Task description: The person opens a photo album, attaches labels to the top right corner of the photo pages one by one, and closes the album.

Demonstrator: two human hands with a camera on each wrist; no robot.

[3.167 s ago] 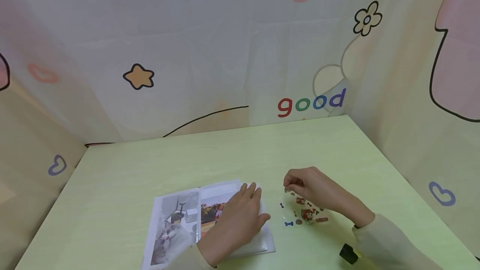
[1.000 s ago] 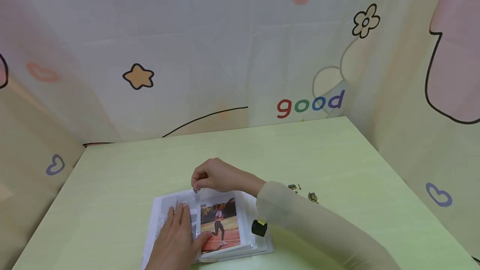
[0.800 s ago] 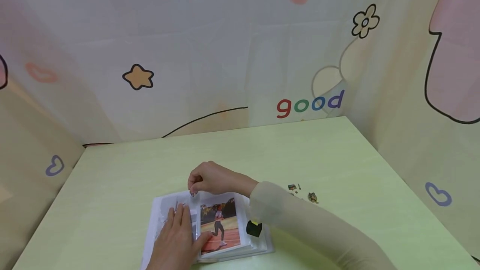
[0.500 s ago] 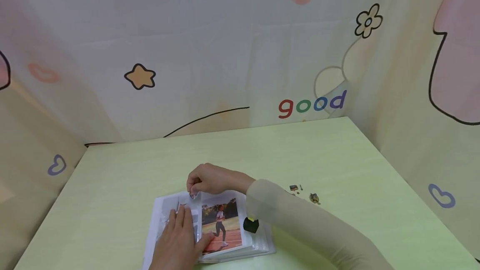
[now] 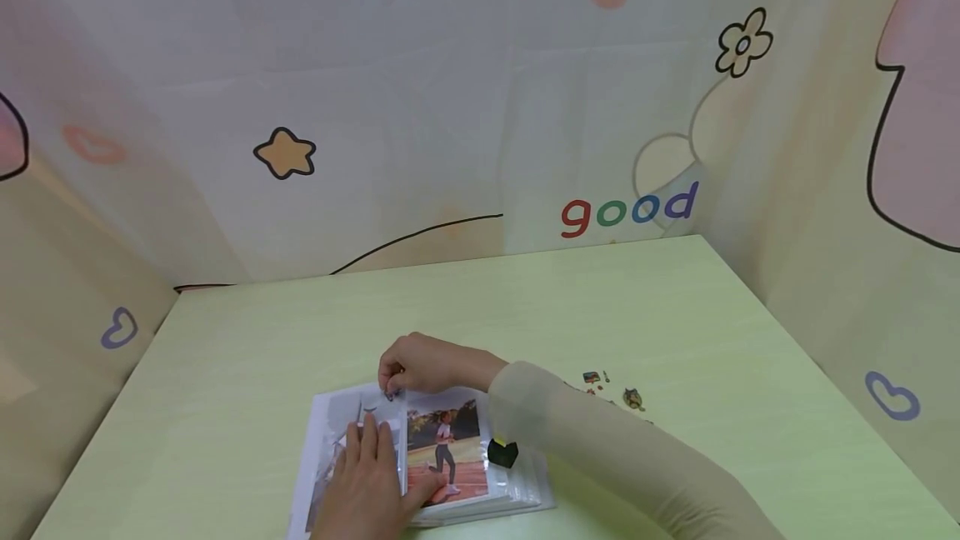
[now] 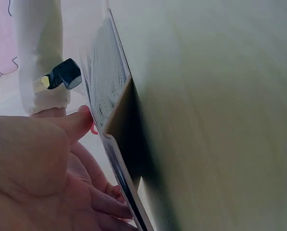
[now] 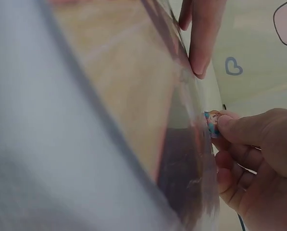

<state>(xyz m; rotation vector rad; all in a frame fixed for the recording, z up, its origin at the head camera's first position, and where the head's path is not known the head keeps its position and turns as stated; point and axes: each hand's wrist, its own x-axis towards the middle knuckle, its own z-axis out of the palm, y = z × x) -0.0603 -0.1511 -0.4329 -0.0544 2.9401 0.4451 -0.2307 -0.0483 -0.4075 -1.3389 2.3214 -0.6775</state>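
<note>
The right hand [image 5: 420,363] pinches a small sticker [image 7: 211,123] between thumb and fingertip, pressing it at the far edge of the left page of an open photo album [image 5: 420,457], right by the centre fold. The left hand [image 5: 371,482] lies just nearer the person than that pinch, fingers straight and flat on the same page, holding nothing but pinning the clear sleeve down. The sticker looks feather-light, limp and tacky on one side, so it would likely curl or cling to a fingertip; a hold by its very edge seems best, leaving the sticky face free. The album's plastic sleeves look glossy, slippery and springy, apt to lift unless held flat near the spine. Beside the pinch, on the right page, is a photo of a runner [image 5: 444,458]. Well to the right of the grip more stickers [image 5: 618,390] lie loose on the pale green table [image 5: 525,298], a smooth, wood-grained top. Cartoon-printed curtains [image 5: 450,107] with the word "good" close the table in on three sides
</note>
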